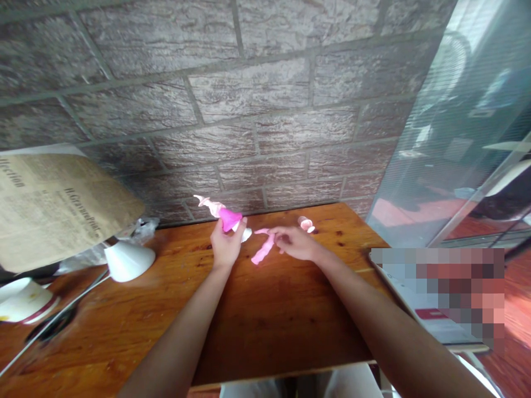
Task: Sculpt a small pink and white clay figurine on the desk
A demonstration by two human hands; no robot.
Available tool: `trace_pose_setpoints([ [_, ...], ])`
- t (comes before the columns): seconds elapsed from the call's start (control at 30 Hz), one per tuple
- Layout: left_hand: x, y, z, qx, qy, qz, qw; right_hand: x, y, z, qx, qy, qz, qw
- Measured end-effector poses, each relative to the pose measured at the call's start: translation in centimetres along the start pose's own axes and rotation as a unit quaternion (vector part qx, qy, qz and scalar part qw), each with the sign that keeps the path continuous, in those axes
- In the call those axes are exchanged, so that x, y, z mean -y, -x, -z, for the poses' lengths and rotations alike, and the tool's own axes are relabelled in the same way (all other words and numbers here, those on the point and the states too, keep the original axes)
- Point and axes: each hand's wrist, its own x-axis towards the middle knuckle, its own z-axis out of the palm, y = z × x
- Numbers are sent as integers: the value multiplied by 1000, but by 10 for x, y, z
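My left hand (226,246) is closed round a small figure-like object. Its magenta flared part (230,219) sits against the fingers, and a pale pink twisted part (211,206) points up and left. A white rounded piece (246,235) shows just right of that hand; whether it joins the object I cannot tell. With its fingers pinched, my right hand (296,242) holds the upper end of a limp-looking pink branched piece (264,251), which slants down and left over the table. Behind the right hand, a small pale pink cup-shaped piece (306,224) lies on the wood.
The wooden table (286,320) meets a stone-patterned wall (282,138). At left are a white cone-shaped lamp base (129,261) with a cable, a printed brown paper shade (62,202), clear plastic and a white patterned cup (27,299). Glass panels (452,132) stand to the right.
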Motion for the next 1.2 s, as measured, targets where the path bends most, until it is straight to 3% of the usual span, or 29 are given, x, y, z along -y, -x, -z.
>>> trace_pose_setpoints([
  [0.17, 10, 2, 0, 29, -58, 1, 998, -1, -2, 0, -44, -15, 14, 999],
  [0.33, 19, 4, -2, 99, -108, -1, 989, 0, -5, 4, -98, -117, 22, 988],
  [0.57, 23, 6, -6, 176, -144, 18, 974, 2, -9, 5, -184, -168, -46, 967],
  [0.83, 26, 5, -6, 229, -58, 20, 971, 8, -7, 6, -106, -204, -55, 972],
  [1.03, 20, 4, -4, 248, 26, 81, 965, 16, -5, 7, -78, -197, -96, 973],
  [1.2, 14, 2, -3, 244, 65, 113, 961, 20, -3, 10, -52, -171, -89, 980],
])
